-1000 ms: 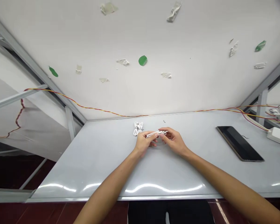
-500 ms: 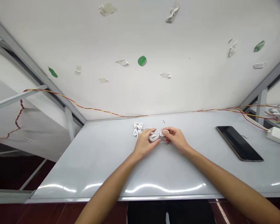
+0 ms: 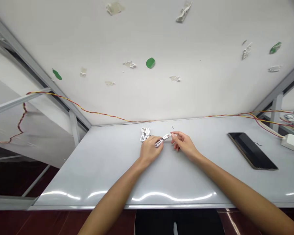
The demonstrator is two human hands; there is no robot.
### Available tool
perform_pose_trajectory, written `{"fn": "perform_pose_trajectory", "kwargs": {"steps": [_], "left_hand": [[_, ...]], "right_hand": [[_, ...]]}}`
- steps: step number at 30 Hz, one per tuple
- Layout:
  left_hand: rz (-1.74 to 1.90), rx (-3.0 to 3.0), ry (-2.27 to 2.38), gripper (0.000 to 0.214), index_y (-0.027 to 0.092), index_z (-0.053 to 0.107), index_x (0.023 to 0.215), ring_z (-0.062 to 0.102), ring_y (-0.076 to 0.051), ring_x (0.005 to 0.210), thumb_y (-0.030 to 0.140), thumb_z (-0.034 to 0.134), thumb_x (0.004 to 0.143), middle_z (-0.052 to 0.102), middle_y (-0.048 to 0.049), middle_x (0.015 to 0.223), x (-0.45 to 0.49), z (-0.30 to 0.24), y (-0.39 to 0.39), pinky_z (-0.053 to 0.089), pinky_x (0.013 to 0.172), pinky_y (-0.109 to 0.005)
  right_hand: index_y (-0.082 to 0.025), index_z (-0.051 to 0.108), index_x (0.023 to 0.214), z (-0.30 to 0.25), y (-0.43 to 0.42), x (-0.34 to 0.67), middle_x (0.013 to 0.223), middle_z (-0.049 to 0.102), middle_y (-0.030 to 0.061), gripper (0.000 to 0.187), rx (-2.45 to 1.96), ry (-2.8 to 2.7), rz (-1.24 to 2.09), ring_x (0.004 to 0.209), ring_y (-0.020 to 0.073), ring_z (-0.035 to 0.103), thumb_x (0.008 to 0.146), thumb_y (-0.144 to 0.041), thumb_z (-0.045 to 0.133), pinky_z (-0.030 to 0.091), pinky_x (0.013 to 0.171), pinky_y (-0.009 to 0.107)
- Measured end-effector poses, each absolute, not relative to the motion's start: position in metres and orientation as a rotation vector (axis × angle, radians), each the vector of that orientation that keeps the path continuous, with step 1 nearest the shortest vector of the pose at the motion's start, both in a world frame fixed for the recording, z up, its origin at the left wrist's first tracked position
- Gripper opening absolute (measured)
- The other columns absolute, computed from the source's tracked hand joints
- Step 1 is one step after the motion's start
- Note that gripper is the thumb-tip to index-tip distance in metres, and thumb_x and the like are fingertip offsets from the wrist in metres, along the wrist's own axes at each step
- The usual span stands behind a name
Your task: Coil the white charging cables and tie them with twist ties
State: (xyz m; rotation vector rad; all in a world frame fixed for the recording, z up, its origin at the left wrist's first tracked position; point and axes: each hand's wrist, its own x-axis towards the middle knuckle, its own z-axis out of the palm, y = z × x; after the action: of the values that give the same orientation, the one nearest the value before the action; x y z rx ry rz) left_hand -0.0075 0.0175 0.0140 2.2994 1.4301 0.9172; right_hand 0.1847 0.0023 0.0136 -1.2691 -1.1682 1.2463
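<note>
A white cable [image 3: 162,140], coiled into a long bundle and bound in the middle with a dark tie, slants between my two hands above the table. My left hand [image 3: 150,150] is closed on its lower left end, with the thumb along the near side. At the upper right end, the thumb and forefinger of my right hand [image 3: 183,143] pinch the bundle's tip; its other fingers curl underneath. Just behind my left hand lie two similar tied white cable bundles [image 3: 145,133], side by side, partly hidden by the hand.
A black phone-like slab [image 3: 252,150] lies on the grey table [image 3: 107,169] to the right, near a white power strip [image 3: 292,143]. Small dark tie pieces [image 3: 172,127] rest near the wall. Red and yellow twisted wires [image 3: 100,113] run along the wall.
The held bundle has turned, its right end now pointing up and away. My left fingers have closed in around its left end, while my right fingers have drawn back to its tip.
</note>
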Motion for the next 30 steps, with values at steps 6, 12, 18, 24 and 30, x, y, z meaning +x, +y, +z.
{"fn": "perform_pose_trajectory", "kwargs": {"steps": [6, 12, 18, 24, 30], "left_hand": [[0.786, 2.408, 1.865, 0.023, 0.022, 0.071, 0.105, 0.064, -0.026, 0.096, 0.028, 0.054, 0.091, 0.075, -0.0084, 0.097, -0.020, 0.016, 0.030, 0.035, 0.091, -0.042], [0.696, 2.459, 1.954, 0.026, 0.023, 0.070, 0.108, 0.061, -0.027, 0.100, 0.034, 0.057, 0.089, 0.072, -0.0091, 0.107, -0.027, 0.016, 0.035, 0.033, 0.089, -0.041], [0.704, 2.450, 1.934, 0.031, 0.023, 0.067, 0.115, 0.061, -0.027, 0.102, 0.034, 0.059, 0.088, 0.070, -0.0083, 0.110, -0.026, 0.012, 0.036, 0.034, 0.087, -0.040], [0.641, 2.459, 1.896, 0.030, 0.024, 0.066, 0.118, 0.061, -0.025, 0.102, 0.022, 0.052, 0.091, 0.069, -0.0087, 0.107, -0.027, 0.014, 0.036, 0.036, 0.086, -0.038], [0.654, 2.456, 1.926, 0.031, 0.024, 0.065, 0.118, 0.061, -0.026, 0.102, 0.032, 0.059, 0.089, 0.067, -0.0091, 0.113, -0.027, 0.013, 0.036, 0.037, 0.086, -0.038]], "right_hand": [[-0.020, 0.062, 0.114, 0.016, 0.001, 0.187, 0.082, 0.065, 0.0031, 0.055, -1.295, -1.174, 1.269, 0.055, 0.0121, 0.058, 0.080, -0.063, 0.065, 0.046, 0.046, 0.025], [-0.022, 0.064, 0.112, 0.015, 0.002, 0.187, 0.081, 0.065, 0.0037, 0.049, -1.286, -1.162, 1.268, 0.055, 0.0127, 0.058, 0.079, -0.059, 0.067, 0.045, 0.045, 0.026], [-0.021, 0.062, 0.112, 0.014, 0.002, 0.186, 0.084, 0.065, 0.0041, 0.050, -1.299, -1.177, 1.265, 0.055, 0.0124, 0.058, 0.080, -0.059, 0.066, 0.045, 0.045, 0.025], [-0.022, 0.063, 0.111, 0.013, 0.003, 0.186, 0.083, 0.064, 0.0035, 0.046, -1.288, -1.192, 1.270, 0.055, 0.0123, 0.058, 0.082, -0.057, 0.065, 0.045, 0.045, 0.025], [-0.022, 0.063, 0.111, 0.014, 0.003, 0.187, 0.083, 0.064, 0.0033, 0.045, -1.287, -1.190, 1.263, 0.056, 0.0125, 0.059, 0.081, -0.056, 0.065, 0.045, 0.045, 0.024]]}}
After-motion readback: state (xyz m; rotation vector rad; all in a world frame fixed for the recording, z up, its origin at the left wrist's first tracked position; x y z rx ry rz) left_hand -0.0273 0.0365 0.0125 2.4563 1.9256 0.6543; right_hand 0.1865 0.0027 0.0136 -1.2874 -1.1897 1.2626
